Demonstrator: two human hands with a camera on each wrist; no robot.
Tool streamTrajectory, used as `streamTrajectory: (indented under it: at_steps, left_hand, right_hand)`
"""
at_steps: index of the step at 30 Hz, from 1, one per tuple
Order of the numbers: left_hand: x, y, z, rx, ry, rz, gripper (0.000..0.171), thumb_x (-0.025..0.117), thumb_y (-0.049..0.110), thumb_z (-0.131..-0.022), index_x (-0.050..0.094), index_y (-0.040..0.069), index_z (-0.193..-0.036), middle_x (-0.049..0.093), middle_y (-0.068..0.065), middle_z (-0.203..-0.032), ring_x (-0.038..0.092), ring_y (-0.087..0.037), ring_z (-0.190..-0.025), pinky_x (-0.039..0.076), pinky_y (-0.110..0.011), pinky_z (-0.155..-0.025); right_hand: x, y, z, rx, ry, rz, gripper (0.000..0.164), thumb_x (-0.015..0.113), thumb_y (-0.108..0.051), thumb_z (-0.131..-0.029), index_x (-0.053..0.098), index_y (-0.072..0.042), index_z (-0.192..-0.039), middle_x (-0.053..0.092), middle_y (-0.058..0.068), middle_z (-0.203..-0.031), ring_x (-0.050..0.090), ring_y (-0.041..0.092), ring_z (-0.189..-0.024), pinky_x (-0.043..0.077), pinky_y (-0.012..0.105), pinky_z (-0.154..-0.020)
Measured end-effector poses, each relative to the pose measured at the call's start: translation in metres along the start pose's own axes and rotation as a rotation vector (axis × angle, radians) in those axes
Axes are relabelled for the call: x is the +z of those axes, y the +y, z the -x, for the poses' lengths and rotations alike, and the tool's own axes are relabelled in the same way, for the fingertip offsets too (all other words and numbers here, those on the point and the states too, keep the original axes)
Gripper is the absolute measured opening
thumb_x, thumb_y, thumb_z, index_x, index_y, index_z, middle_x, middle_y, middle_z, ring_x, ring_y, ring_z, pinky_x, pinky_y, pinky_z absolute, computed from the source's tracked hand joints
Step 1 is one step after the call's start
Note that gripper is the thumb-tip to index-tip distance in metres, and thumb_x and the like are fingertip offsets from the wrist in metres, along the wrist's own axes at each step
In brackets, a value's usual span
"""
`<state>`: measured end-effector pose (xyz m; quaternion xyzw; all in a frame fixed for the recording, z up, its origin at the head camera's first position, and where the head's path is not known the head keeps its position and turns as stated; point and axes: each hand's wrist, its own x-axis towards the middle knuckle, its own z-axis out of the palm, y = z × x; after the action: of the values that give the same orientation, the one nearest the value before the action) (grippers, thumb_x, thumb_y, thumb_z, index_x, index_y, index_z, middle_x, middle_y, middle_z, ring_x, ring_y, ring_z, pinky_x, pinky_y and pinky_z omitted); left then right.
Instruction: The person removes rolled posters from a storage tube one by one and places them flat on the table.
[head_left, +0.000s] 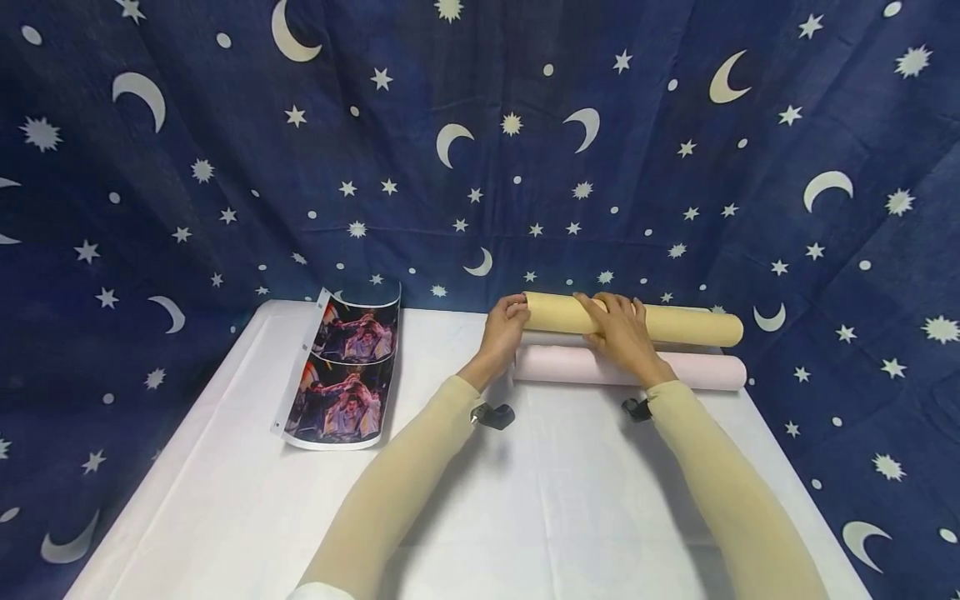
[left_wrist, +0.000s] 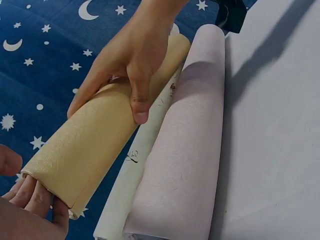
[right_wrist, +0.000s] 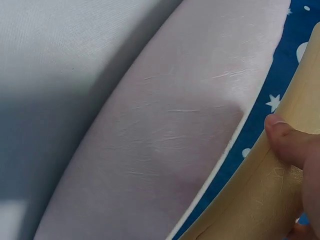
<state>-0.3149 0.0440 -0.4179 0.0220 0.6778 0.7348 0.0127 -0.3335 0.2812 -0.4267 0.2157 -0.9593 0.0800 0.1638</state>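
A yellow paper roll (head_left: 686, 325) lies lengthwise along the far side of the table. At its left end is my left hand (head_left: 502, 333); in the left wrist view its fingers (left_wrist: 37, 197) reach into the roll's open end. My right hand (head_left: 624, 333) grips the roll from above near its middle, thumb on the near side and fingers over the far side. Nearer to me lies a pink paper roll (head_left: 705, 371), parallel to the yellow one. Between them, the left wrist view shows a white roll (left_wrist: 135, 160) with small dark printed marks.
On the left of the white table (head_left: 480, 517) lies a curled glossy sheet (head_left: 348, 375) printed with two similar pictures. A dark blue curtain (head_left: 517, 150) with moons and stars hangs behind the table and along its sides.
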Motion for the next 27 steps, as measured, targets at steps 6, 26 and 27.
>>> streamTrajectory:
  at_steps: [6, 26, 27]
  left_hand:
    - [-0.005, 0.004, 0.004, 0.008, 0.005, -0.027, 0.038, 0.055, 0.013, -0.097, 0.054, 0.005, -0.134, 0.061, -0.010, -0.135, 0.056, -0.019, -0.126, 0.045, -0.030, -0.107]
    - [-0.027, 0.010, 0.043, 0.042, -0.060, -0.104, 0.032, 0.059, 0.015, -0.095, 0.060, 0.004, -0.125, 0.067, -0.008, -0.113, 0.059, -0.009, -0.096, 0.049, -0.021, -0.085]
    - [-0.028, 0.009, 0.045, 0.039, -0.068, -0.110, 0.032, 0.059, 0.016, -0.095, 0.061, 0.003, -0.124, 0.068, -0.010, -0.114, 0.061, -0.011, -0.099, 0.050, -0.023, -0.088]
  right_hand:
    - [-0.008, -0.008, 0.003, -0.015, 0.016, 0.036, 0.080, 0.080, -0.020, -0.081, 0.039, -0.028, -0.149, 0.048, 0.020, -0.137, 0.041, 0.049, -0.126, 0.017, 0.076, -0.107]
    - [-0.025, -0.046, 0.041, -0.064, 0.110, 0.096, 0.084, 0.083, -0.022, -0.077, 0.040, -0.030, -0.148, 0.051, 0.019, -0.130, 0.049, 0.043, -0.120, 0.035, 0.062, -0.099]
    - [-0.026, -0.048, 0.043, -0.066, 0.109, 0.098, 0.084, 0.083, -0.023, -0.077, 0.040, -0.030, -0.149, 0.051, 0.018, -0.130, 0.049, 0.043, -0.119, 0.035, 0.062, -0.098]
